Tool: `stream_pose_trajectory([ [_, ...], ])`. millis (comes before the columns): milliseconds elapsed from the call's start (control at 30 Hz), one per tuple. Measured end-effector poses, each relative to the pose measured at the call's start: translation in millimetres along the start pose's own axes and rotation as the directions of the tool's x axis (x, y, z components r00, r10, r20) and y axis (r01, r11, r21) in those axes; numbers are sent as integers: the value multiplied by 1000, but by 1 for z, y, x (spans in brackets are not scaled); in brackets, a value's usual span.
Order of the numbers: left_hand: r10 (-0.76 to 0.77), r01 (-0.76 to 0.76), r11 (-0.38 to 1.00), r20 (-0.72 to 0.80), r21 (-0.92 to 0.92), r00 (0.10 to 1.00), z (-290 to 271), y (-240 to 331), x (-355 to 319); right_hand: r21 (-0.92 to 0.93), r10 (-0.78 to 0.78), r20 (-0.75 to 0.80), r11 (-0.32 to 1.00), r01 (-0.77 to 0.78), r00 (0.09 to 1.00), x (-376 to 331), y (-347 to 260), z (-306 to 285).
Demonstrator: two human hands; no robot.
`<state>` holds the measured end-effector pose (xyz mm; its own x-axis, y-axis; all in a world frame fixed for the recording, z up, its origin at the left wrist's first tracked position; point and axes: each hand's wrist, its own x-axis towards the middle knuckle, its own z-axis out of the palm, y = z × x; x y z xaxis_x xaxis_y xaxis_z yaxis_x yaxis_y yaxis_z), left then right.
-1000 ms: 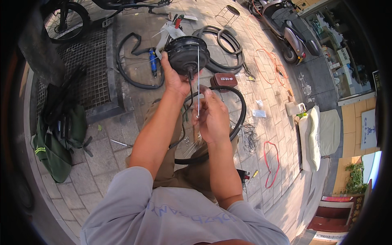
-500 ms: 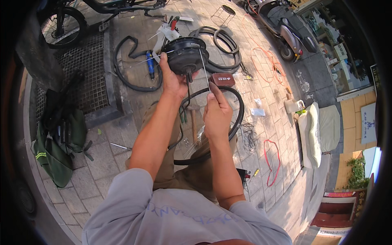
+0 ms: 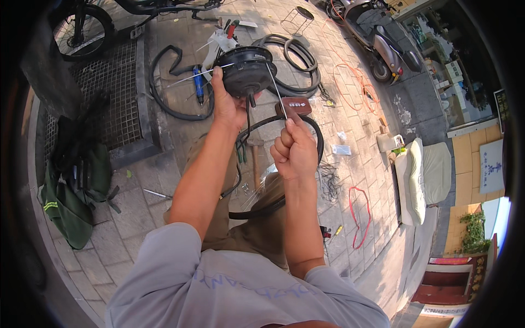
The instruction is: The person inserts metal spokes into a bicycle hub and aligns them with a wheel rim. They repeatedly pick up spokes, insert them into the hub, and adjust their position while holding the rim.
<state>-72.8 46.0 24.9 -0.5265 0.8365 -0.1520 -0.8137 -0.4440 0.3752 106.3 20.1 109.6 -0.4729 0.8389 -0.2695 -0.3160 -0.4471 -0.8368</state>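
My left hand [image 3: 228, 109] grips a black hub motor [image 3: 243, 74] from below and holds it up in front of me. A short axle and a dark cable [image 3: 249, 117] stick out of its near side. One thin metal spoke [image 3: 191, 77] juts out to the left, by my left thumb. A second spoke [image 3: 277, 90] slants from the hub's right rim down to my right hand [image 3: 295, 148]. My right fingers are curled closed around its lower end. Behind the hub stand a white holder [image 3: 219, 42] and a red-handled tool [image 3: 232, 28], partly hidden.
Around me lie a blue screwdriver-like tool [image 3: 198, 85], a black tube [image 3: 158, 95], coiled tyres [image 3: 313, 71], a dark red box [image 3: 295, 105], a black hoop [image 3: 319, 136] and a hammer [image 3: 256, 164]. A green bag [image 3: 68, 218] is at left; a scooter [image 3: 383, 49] stands far right.
My right hand has drawn back down and slightly right along the spoke, and its outstretched index finger has curled in. My left hand still holds the hub motor up.
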Motion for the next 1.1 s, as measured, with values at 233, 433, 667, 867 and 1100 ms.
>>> stream_pose_trajectory([
  [233,45,-45,999,-16,22,999,0,4,0,-732,-555,289,398,553,780,-2,23,-2],
  [433,58,-58,998,-4,7,998,3,4,0,-314,-224,76,919,236,972,15,37,-3],
  [667,99,-99,995,-7,22,995,2,0,1,-215,-85,36,972,90,996,0,6,7],
  [867,124,-126,991,23,53,992,2,-3,-3,-126,-23,-14,992,21,1000,-1,-10,-2],
  [1100,125,-124,992,22,-36,992,2,-2,-1,-503,-177,85,842,196,980,22,-21,-19],
])
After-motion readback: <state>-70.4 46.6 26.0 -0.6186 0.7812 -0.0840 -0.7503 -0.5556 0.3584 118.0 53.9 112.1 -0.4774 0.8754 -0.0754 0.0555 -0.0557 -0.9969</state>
